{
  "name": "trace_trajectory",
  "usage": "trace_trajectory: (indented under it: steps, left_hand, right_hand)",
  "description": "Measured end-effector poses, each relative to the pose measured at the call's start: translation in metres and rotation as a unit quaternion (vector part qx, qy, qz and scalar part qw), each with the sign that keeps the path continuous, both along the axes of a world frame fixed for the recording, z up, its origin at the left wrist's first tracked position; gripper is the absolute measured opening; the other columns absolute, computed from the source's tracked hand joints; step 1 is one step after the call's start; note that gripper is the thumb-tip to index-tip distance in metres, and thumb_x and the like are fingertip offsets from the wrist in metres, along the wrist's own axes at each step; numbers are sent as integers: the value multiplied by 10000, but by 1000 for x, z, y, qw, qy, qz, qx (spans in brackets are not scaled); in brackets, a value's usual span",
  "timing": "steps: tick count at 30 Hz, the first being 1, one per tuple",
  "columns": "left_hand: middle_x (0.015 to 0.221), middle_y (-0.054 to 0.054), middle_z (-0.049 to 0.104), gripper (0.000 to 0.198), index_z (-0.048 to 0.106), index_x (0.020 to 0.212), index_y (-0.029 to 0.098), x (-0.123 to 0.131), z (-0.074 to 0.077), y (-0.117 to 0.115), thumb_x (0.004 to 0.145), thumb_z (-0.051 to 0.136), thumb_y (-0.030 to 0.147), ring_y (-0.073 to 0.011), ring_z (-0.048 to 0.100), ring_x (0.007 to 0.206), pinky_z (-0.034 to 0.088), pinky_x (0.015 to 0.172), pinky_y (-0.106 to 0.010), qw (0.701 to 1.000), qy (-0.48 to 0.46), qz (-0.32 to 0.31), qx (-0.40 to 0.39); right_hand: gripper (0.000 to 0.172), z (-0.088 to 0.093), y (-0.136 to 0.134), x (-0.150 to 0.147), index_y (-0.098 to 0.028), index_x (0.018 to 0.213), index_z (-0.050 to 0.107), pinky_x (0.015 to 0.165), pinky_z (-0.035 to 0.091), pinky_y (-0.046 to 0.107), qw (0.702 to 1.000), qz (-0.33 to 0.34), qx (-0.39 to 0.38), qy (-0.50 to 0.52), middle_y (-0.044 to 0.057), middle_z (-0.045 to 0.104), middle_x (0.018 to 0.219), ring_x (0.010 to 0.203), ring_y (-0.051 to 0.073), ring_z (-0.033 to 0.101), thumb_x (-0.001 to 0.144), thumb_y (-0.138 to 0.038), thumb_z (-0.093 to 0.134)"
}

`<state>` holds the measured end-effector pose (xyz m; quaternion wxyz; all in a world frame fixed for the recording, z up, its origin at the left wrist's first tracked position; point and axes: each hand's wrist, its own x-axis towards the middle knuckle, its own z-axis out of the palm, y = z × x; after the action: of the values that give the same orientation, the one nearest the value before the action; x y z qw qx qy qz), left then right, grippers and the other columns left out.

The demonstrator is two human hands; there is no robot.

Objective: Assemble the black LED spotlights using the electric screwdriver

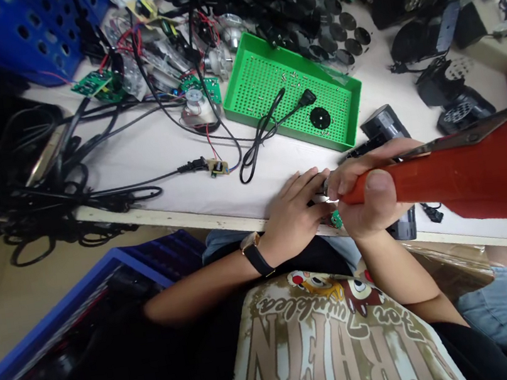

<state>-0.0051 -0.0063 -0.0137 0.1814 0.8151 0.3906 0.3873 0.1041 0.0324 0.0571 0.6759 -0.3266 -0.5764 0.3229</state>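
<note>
Small green circuit board (336,219), mostly hidden, only a corner showing below the fingers, just inside the front edge of a white-covered tabletop (146,145). Left hand (290,216), black-strapped wristwatch (254,254) at the wrist, in a closed grip, fingers pressed together over a pale sliver (320,198) just above the board. Right hand (366,192) wrapped around a red-handled tool (451,176), thumb laid along the handle, tool's tip hidden behind the fingers. Both hands touching, directly over the board. Farther up the tabletop, a small bare circuit board (218,167) wired to a black power cord (147,180), near a green perforated plastic tray (235,107) scattered with tiny screws and holding a coiled black cord (267,121). Black cylindrical housing (384,123) just beyond the right hand.
</note>
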Motion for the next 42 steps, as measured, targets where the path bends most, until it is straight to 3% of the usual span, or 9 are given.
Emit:
trace_trajectory:
  steps: [11, 18, 22, 25, 28, 31, 34, 39, 42]
  left_hand:
    - [1537, -136, 590, 228, 768, 1104, 199, -4, 0, -8, 982, 599, 106, -298, 487, 1504, 485, 1212, -559, 1000, -19, 14, 15]
    - [1256, -135, 765, 291, 670, 1272, 110, -18, -1, -19, 991, 601, 86, -287, 663, 1316, 551, 1170, -518, 993, 22, 26, 112]
    - [1252, -152, 760, 288, 646, 1275, 93, -17, 0, -17, 991, 598, 84, -315, 663, 1309, 583, 1127, -528, 989, 56, 25, 136]
    - [1209, -160, 752, 265, 640, 1224, 93, -18, 5, -17, 962, 624, 56, -322, 656, 1305, 587, 1122, -509, 993, 39, 17, 110]
    - [1291, -190, 691, 378, 570, 1305, 105, -25, 12, -18, 934, 590, 34, -312, 614, 1355, 563, 1149, -499, 999, -24, -7, 26]
    - [1434, -237, 585, 574, 431, 1448, 111, -35, 19, -18, 893, 565, 63, -327, 555, 1421, 515, 1183, -547, 995, -86, -35, -45]
    - [1424, -203, 603, 506, 462, 1420, 157, -40, 22, -15, 929, 579, 114, -326, 556, 1422, 500, 1185, -565, 992, -103, -10, -77]
    - [1366, -146, 664, 367, 538, 1332, 184, -30, 26, -2, 975, 609, 140, -297, 579, 1408, 506, 1183, -530, 989, -106, 25, -101]
    - [1365, -147, 667, 397, 535, 1356, 171, -20, 27, 4, 971, 620, 124, -286, 579, 1408, 497, 1195, -515, 991, -103, 12, -81]
  right_hand:
    - [219, 8, 0, -3, -265, 957, 602, 375, 450, 227, 998, -51, -26, 36, -107, 513, 544, 342, 86, 471, 902, -447, 712]
    - [339, 5, -1, -6, -249, 945, 614, 369, 444, 224, 996, -65, -56, 37, -104, 494, 547, 347, 83, 463, 861, -555, 734]
    - [192, 20, -2, -1, -249, 952, 631, 378, 456, 227, 995, -64, -26, 76, -100, 533, 539, 359, 92, 479, 882, -403, 723]
    - [145, 39, -4, 17, -270, 992, 664, 408, 495, 252, 993, -95, -5, 69, -95, 544, 550, 382, 103, 489, 877, -346, 707]
    - [299, 53, -3, 42, -268, 1047, 703, 461, 558, 277, 993, -115, -24, 15, -32, 672, 801, 508, 110, 609, 811, -440, 766]
    - [418, 60, 0, 61, -254, 1070, 725, 480, 609, 296, 996, -91, -21, 12, 39, 697, 1145, 760, 174, 735, 798, -572, 733]
    - [426, 63, 5, 64, -272, 1130, 736, 494, 613, 281, 996, -77, 2, 50, 49, 675, 1247, 1084, 246, 723, 863, -585, 626]
    - [474, 61, 8, 55, -255, 1070, 751, 371, 454, 215, 995, -63, -24, 68, 50, 653, 1062, 698, 135, 613, 891, -619, 504]
    - [464, 57, 7, 53, -252, 1067, 761, 379, 447, 216, 997, -29, -18, 71, 50, 597, 912, 725, 160, 598, 905, -612, 518]
